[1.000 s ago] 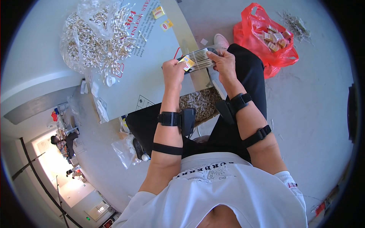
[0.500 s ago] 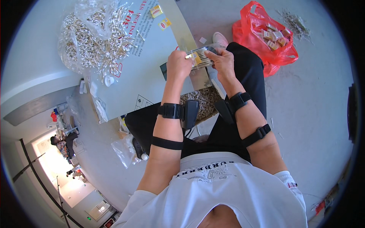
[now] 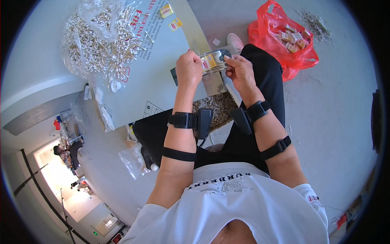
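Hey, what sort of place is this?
Probably a small packing workshop: a heap of loose cotton swabs covers part of the table, the left hand grips a pack of swabs, and a red bag on the floor holds small packets.

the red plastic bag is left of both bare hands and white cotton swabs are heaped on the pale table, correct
Wrong side: the head view shows the red plastic bag right of the left hand and right hand; white cotton swabs are indeed heaped on the pale table.
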`<state>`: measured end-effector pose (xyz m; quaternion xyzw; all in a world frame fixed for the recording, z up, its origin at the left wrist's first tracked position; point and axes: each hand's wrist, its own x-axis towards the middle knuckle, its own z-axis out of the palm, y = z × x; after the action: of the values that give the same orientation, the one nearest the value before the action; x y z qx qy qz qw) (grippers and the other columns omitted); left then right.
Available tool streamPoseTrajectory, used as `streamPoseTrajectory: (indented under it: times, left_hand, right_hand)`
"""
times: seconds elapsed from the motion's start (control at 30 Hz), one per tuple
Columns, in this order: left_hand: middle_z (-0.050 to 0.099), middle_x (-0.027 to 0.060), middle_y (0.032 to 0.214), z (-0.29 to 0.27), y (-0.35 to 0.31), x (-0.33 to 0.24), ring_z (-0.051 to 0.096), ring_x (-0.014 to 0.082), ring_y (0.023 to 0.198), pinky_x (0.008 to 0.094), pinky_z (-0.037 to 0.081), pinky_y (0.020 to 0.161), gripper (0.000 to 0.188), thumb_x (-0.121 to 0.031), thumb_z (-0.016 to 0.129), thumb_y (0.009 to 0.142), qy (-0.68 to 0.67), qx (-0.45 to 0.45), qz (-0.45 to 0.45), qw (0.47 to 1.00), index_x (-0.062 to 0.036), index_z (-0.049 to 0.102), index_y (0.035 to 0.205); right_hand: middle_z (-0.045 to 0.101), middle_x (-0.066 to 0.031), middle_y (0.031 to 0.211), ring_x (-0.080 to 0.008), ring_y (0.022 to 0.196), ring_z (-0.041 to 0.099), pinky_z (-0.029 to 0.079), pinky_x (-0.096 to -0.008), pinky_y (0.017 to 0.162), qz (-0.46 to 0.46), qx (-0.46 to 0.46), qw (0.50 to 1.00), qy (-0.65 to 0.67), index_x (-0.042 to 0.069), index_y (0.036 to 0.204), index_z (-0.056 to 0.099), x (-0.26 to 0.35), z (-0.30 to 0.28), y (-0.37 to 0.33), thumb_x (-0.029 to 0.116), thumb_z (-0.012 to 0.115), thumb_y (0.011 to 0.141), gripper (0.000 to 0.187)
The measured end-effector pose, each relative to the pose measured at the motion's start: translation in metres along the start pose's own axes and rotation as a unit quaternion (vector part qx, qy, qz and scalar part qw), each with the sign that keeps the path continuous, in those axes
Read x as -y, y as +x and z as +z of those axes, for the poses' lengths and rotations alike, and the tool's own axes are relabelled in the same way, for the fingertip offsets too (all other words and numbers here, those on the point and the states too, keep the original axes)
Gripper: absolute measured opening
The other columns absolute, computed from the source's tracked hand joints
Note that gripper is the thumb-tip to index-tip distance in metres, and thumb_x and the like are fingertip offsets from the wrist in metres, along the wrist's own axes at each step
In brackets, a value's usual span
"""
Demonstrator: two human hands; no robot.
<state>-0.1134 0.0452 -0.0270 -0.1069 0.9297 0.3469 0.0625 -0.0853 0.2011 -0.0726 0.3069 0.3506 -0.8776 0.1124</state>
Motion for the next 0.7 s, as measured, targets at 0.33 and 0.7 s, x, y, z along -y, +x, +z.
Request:
streamPoseTrajectory:
  times: [0.33, 0.7]
  left_hand:
    - [0.064, 0.0185, 0.103, 0.000, -0.014, -0.001, 0.061, 0.0348, 0.095, 0.0424, 0.048, 0.078, 0.021, -0.016, 0.068, 0.081, 0.045, -0.051, 0.053, 0.996, -0.0034, 0.061, 0.097]
    - [0.014, 0.0228, 0.158, 0.019, -0.053, 0.028, 0.009, 0.0366, 0.148, 0.0588, 0.005, 0.115, 0.085, -0.055, 0.048, 0.093, 0.261, -0.037, 0.158, 0.952, 0.0019, 0.019, 0.150]
  right_hand:
    - [0.052, 0.0023, 0.062, -0.0066, 0.050, 0.044, 0.034, -0.0208, 0.045, -0.017, -0.001, 1.000, -0.024, 0.009, 0.073, 0.060, -0.001, 0.003, 0.001, 0.016, 0.077, 0.082, 0.021]
    - [0.063, 0.0020, 0.071, -0.0058, 0.061, 0.054, 0.044, -0.0238, 0.055, -0.112, -0.016, 0.985, -0.128, 0.002, 0.081, 0.068, -0.013, 0.020, 0.008, 0.019, 0.074, 0.087, 0.020]
